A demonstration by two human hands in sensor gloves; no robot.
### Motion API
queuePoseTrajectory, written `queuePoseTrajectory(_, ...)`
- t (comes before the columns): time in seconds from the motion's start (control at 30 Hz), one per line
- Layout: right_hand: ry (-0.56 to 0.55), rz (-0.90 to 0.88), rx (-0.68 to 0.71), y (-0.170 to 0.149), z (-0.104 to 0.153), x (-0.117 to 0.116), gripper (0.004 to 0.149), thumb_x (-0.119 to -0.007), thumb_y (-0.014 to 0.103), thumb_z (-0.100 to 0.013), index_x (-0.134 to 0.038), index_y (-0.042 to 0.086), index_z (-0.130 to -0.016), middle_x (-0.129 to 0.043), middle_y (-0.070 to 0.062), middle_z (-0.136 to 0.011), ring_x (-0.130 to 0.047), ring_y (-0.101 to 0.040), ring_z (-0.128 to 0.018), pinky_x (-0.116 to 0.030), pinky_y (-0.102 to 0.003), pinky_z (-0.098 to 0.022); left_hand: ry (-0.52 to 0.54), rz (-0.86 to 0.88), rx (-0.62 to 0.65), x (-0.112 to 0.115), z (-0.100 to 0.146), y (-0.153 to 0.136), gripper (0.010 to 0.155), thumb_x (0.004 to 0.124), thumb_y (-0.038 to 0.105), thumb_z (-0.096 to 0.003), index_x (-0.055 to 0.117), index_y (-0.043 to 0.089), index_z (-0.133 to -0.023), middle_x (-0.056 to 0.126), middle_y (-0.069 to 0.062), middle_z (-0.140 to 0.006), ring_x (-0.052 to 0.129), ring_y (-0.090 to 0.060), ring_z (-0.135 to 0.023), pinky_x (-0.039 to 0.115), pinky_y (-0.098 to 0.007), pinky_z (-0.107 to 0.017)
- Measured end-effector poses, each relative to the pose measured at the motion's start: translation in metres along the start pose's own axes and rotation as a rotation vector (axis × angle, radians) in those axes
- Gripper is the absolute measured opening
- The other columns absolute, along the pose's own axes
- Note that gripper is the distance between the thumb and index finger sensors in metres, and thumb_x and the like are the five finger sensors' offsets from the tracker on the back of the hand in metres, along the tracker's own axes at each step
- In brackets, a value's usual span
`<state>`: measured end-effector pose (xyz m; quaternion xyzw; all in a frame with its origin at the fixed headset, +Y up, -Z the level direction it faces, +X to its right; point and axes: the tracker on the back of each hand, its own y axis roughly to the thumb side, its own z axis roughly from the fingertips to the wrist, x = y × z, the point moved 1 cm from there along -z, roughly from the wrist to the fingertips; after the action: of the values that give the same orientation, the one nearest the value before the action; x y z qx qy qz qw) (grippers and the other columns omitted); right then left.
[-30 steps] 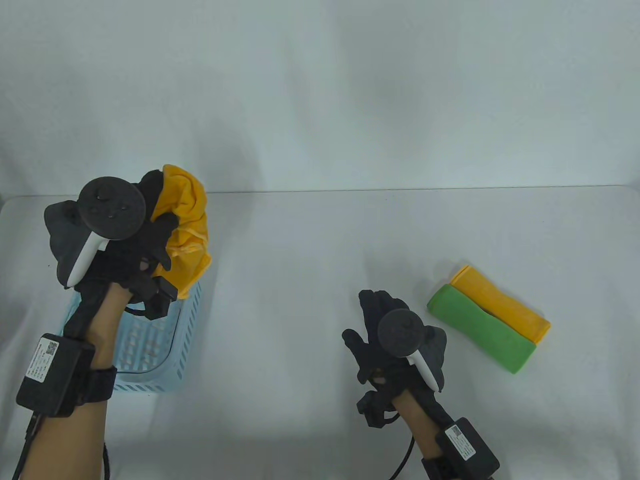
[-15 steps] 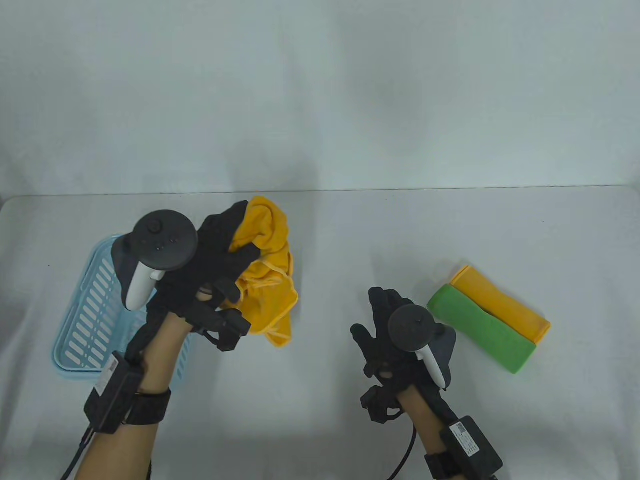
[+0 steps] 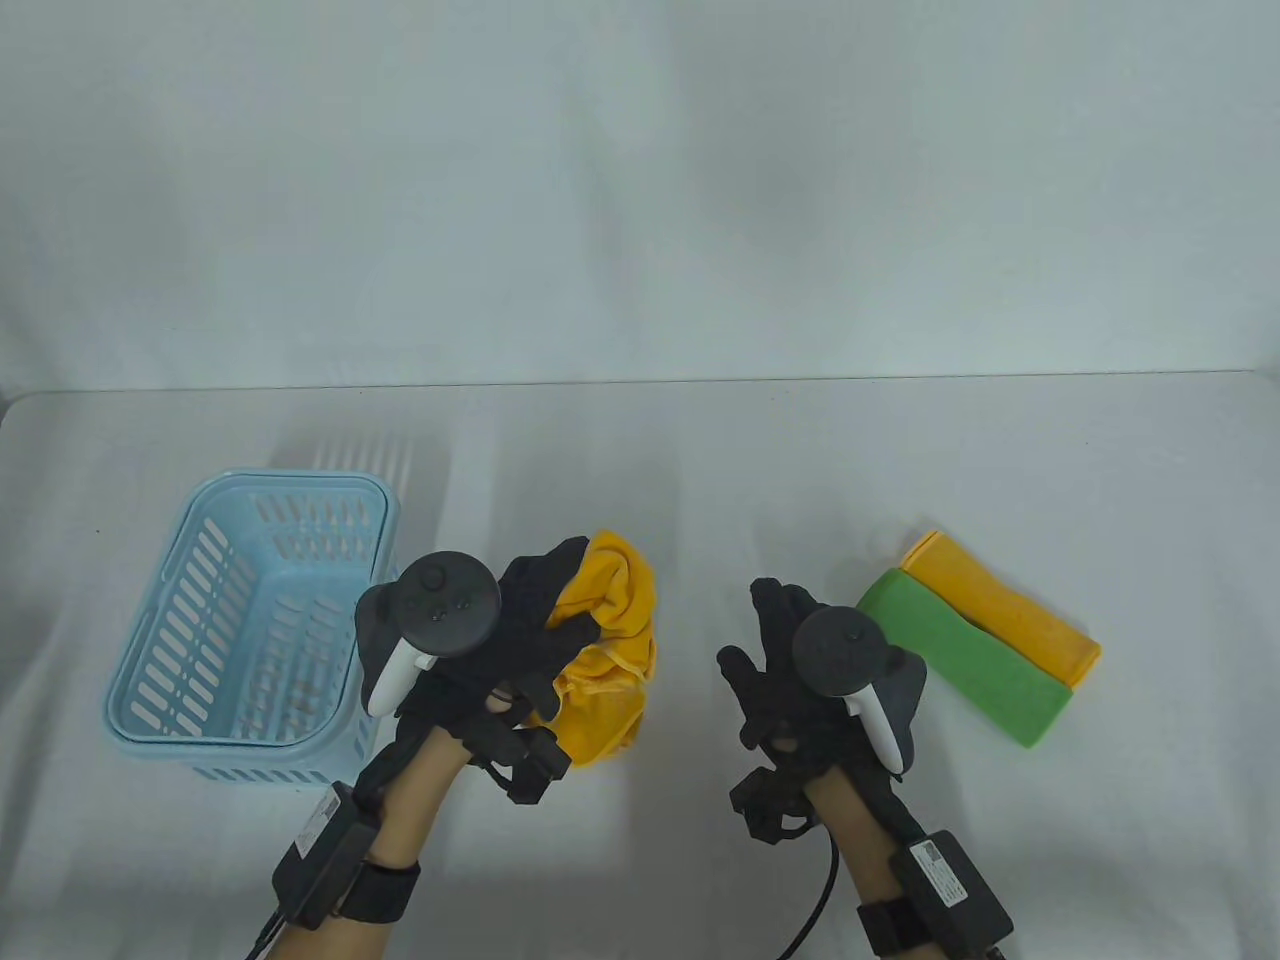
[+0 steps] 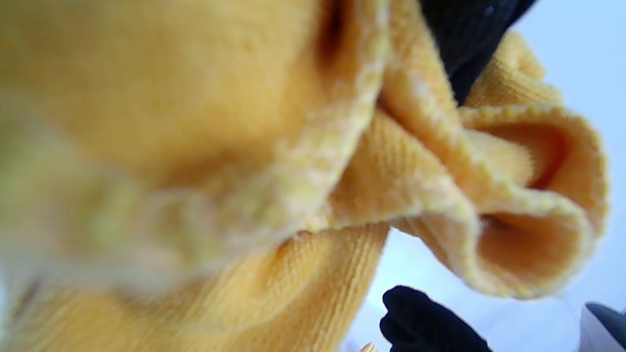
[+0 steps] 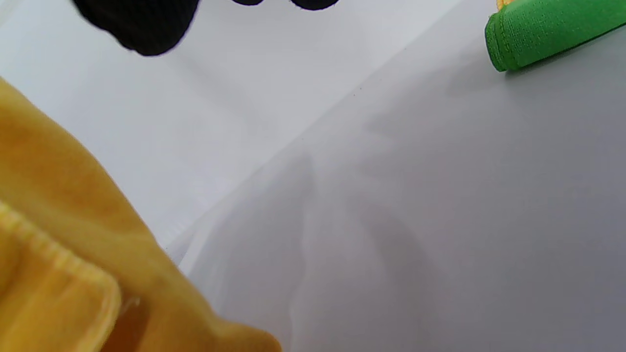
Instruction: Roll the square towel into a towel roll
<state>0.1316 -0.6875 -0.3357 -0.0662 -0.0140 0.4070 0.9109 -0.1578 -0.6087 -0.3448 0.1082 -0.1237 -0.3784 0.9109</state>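
My left hand (image 3: 530, 630) grips a crumpled yellow towel (image 3: 612, 650) just right of the basket, low over the table's front middle. In the left wrist view the bunched yellow towel (image 4: 244, 171) fills almost the whole frame, with a black gloved finger (image 4: 464, 39) over its top. My right hand (image 3: 790, 650) hovers to the right of the towel with its fingers relaxed and holds nothing. The yellow towel (image 5: 58, 254) also shows at the lower left of the right wrist view.
A light blue slotted basket (image 3: 250, 620) stands at the left. A green towel roll (image 3: 960, 660) and a yellow towel roll (image 3: 1000, 610) lie side by side at the right; the green roll's end (image 5: 538, 29) shows in the right wrist view. The white table (image 3: 700, 470) ends at a back wall.
My left hand has carried the yellow towel from above the basket rightward and down toward the table's front middle. My right hand has drifted slightly right.
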Motion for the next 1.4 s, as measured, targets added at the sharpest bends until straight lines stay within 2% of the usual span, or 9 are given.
queuePoseTrajectory(0.17, 0.044, -0.007, 0.017, 0.0, 0.0, -0.006, 0.073, -0.071, 0.054, -0.036, -0.038, 0.038, -0.099, -0.04, 0.004, -0.111, -0.038, -0.036, -0.107, -0.036, -0.066, -0.073, 0.005, 0.066, -0.013, -0.001, 0.007, -0.007, 0.07, 0.083, 0.032, -0.0396, 0.056, 0.025, -0.104, 0.073, 0.001, -0.091, 0.094, -0.022, -0.069, 0.084, -0.039, -0.052)
queuePoseTrajectory(0.27, 0.138, -0.05, 0.05, 0.003, 0.0, -0.015, 0.071, -0.072, 0.052, -0.036, -0.041, 0.038, -0.099, -0.043, 0.005, -0.11, -0.041, -0.037, -0.106, -0.041, -0.064, -0.073, 0.016, 0.09, -0.007, -0.004, 0.009, -0.008, 0.07, 0.083, 0.032, -0.0397, 0.056, 0.025, -0.104, 0.073, 0.002, -0.091, 0.094, -0.022, -0.069, 0.084, -0.039, -0.052)
queuePoseTrajectory(0.53, 0.483, -0.26, 0.112, 0.01, 0.002, -0.054, 0.066, -0.075, 0.046, -0.038, -0.047, 0.038, -0.098, -0.05, 0.004, -0.108, -0.05, -0.037, -0.103, -0.048, -0.062, -0.071, 0.012, 0.155, 0.015, -0.007, 0.012, -0.005, 0.07, 0.083, 0.032, -0.0398, 0.056, 0.025, -0.104, 0.073, 0.001, -0.091, 0.094, -0.022, -0.069, 0.084, -0.039, -0.052)
queuePoseTrajectory(0.83, 0.609, -0.379, 0.109, 0.016, 0.0, -0.075, 0.06, -0.079, 0.044, -0.037, -0.056, 0.039, -0.092, -0.055, 0.003, -0.105, -0.055, -0.035, -0.101, -0.052, -0.06, -0.07, -0.005, 0.165, 0.023, -0.003, 0.013, -0.003, 0.07, 0.083, 0.032, -0.0399, 0.056, 0.025, -0.104, 0.073, 0.001, -0.091, 0.094, -0.022, -0.069, 0.084, -0.039, -0.052)
queuePoseTrajectory(1.03, 0.557, -0.422, 0.111, 0.017, 0.0, -0.07, 0.044, -0.08, 0.042, -0.037, -0.069, 0.034, -0.078, -0.065, 0.004, -0.098, -0.064, -0.033, -0.096, -0.055, -0.058, -0.069, 0.009, 0.143, 0.013, -0.005, 0.013, -0.005, 0.07, 0.082, 0.032, -0.0399, 0.055, 0.025, -0.104, 0.073, 0.001, -0.091, 0.094, -0.022, -0.07, 0.084, -0.039, -0.052)
queuePoseTrajectory(1.2, 0.463, -0.477, 0.093, 0.014, -0.002, -0.055, 0.042, -0.079, 0.04, -0.037, -0.069, 0.035, -0.077, -0.076, 0.003, -0.091, -0.076, -0.031, -0.088, -0.061, -0.057, -0.066, 0.025, 0.085, -0.022, -0.005, 0.011, -0.013, 0.07, 0.082, 0.032, -0.04, 0.055, 0.025, -0.104, 0.073, 0.001, -0.091, 0.094, -0.023, -0.07, 0.084, -0.039, -0.052)
queuePoseTrajectory(1.27, 0.419, -0.492, 0.087, 0.012, -0.002, -0.048, 0.041, -0.08, 0.038, -0.037, -0.07, 0.035, -0.077, -0.081, 0.004, -0.084, -0.082, -0.03, -0.082, -0.064, -0.056, -0.064, 0.032, 0.023, -0.038, -0.004, 0.01, -0.016, 0.07, 0.082, 0.032, -0.04, 0.055, 0.024, -0.104, 0.073, 0.001, -0.091, 0.094, -0.023, -0.07, 0.084, -0.039, -0.052)
queuePoseTrajectory(1.4, 0.274, -0.483, 0.089, 0.013, 0.0, -0.028, 0.041, -0.082, 0.035, -0.035, -0.073, 0.035, -0.075, -0.093, 0.002, -0.061, -0.095, -0.024, -0.058, -0.072, -0.054, -0.058, 0.012, -0.044, -0.065, 0.002, 0.007, -0.022, 0.07, 0.082, 0.032, -0.0399, 0.055, 0.024, -0.104, 0.073, 0.001, -0.091, 0.094, -0.023, -0.07, 0.084, -0.039, -0.052)
